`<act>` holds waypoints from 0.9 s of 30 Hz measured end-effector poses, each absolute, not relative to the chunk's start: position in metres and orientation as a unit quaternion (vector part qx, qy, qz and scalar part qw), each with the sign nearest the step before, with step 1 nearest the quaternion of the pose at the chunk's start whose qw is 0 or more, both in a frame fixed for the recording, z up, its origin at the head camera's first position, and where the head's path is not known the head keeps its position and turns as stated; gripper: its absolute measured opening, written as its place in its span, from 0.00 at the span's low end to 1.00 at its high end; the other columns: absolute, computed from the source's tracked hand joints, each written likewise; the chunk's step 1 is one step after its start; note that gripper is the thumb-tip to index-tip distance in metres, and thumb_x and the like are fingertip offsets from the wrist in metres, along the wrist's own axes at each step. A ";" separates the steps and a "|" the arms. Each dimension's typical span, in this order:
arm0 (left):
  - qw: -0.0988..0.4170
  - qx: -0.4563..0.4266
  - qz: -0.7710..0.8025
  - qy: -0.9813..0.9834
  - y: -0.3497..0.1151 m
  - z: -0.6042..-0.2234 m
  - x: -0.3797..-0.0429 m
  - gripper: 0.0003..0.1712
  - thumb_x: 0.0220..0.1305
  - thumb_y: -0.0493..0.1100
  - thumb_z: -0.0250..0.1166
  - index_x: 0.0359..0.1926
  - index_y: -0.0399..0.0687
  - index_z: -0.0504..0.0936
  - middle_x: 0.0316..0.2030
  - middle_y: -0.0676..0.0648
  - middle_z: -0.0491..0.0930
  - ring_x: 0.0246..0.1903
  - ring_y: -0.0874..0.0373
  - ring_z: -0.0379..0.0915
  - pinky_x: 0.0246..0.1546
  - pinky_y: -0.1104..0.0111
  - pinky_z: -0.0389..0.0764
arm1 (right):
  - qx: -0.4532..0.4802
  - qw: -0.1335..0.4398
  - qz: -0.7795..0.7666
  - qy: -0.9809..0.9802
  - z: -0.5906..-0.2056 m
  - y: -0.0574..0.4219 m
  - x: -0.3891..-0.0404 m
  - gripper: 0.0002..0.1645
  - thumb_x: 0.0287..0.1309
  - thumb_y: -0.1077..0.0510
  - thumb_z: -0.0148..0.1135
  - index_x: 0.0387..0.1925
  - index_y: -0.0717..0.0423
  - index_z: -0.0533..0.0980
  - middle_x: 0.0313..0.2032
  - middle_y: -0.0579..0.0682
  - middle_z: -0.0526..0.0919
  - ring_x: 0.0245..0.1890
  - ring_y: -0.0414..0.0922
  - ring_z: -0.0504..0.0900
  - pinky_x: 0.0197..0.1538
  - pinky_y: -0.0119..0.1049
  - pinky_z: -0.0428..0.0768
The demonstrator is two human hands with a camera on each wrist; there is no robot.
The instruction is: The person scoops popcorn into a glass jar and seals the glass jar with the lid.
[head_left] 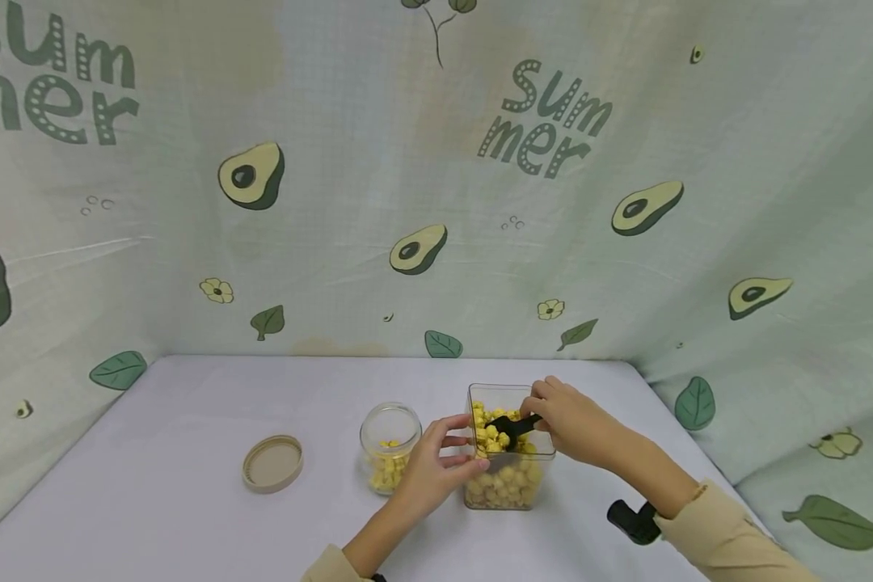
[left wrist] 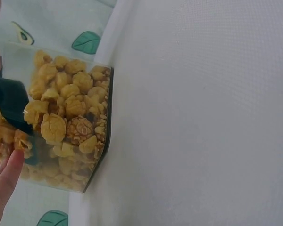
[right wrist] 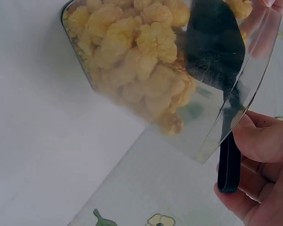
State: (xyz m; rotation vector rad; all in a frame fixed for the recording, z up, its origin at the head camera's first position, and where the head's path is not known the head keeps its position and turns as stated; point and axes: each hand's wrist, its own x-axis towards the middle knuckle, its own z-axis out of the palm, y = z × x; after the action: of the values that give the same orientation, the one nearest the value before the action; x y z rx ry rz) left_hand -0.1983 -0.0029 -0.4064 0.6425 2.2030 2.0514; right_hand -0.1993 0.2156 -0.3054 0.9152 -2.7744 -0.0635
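A clear square container (head_left: 543,444) full of yellow popcorn (right wrist: 127,52) stands on the table. My left hand (head_left: 436,467) holds it at its left side, thumb at the front corner and fingers along the wall. In the right wrist view, my right hand (right wrist: 266,155) grips the handle of a black scoop (right wrist: 214,42) between thumb and fingers. The scoop's head is down among the popcorn inside the container, partly hidden by kernels in the head view. Just left of my left hand is a round clear jar (head_left: 390,424), lidless, with some popcorn in it.
A beige round lid (head_left: 272,464) lies on the white table (head_left: 153,485), left of the jar. Behind the table hangs a printed cloth (head_left: 335,162) with avocados and leaves. A black device (head_left: 633,521) is at the right wrist.
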 end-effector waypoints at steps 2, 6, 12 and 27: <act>0.029 0.209 0.668 0.714 -0.003 -0.407 -0.198 0.35 0.53 0.46 0.70 0.61 0.45 0.68 0.57 0.43 0.68 0.52 0.49 0.70 0.48 0.69 0.80 | 0.309 0.107 -0.006 -0.945 -0.305 0.218 -0.199 0.12 0.49 0.69 0.65 0.35 0.51 0.78 0.31 0.43 0.74 0.35 0.41 0.70 0.37 0.34 0.76; 0.027 0.212 0.668 0.713 -0.003 -0.406 -0.198 0.35 0.53 0.46 0.70 0.60 0.45 0.68 0.56 0.43 0.68 0.52 0.49 0.70 0.48 0.69 0.80 | 0.307 0.107 0.016 -0.945 -0.305 0.224 -0.197 0.12 0.50 0.68 0.64 0.35 0.52 0.78 0.31 0.43 0.74 0.36 0.42 0.70 0.37 0.35 0.76; 0.025 0.215 0.668 0.712 -0.003 -0.405 -0.198 0.35 0.53 0.46 0.70 0.61 0.44 0.68 0.56 0.42 0.68 0.52 0.48 0.70 0.49 0.68 0.81 | 0.325 0.101 0.044 -0.939 -0.304 0.233 -0.197 0.12 0.51 0.69 0.63 0.36 0.51 0.77 0.32 0.42 0.73 0.37 0.42 0.70 0.37 0.36 0.75; 0.031 0.215 0.679 0.701 -0.003 -0.404 -0.198 0.36 0.53 0.44 0.70 0.62 0.44 0.67 0.56 0.42 0.68 0.53 0.48 0.70 0.49 0.66 0.80 | 0.349 0.121 0.090 -0.925 -0.309 0.243 -0.194 0.13 0.52 0.69 0.62 0.37 0.50 0.77 0.32 0.41 0.73 0.37 0.41 0.69 0.37 0.35 0.74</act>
State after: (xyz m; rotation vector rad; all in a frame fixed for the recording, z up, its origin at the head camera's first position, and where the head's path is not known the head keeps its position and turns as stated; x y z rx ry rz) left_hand -0.1976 -0.0031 -0.4035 0.6624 2.1599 2.0934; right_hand -0.1941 0.2430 -0.3091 1.0189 -2.7016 0.2619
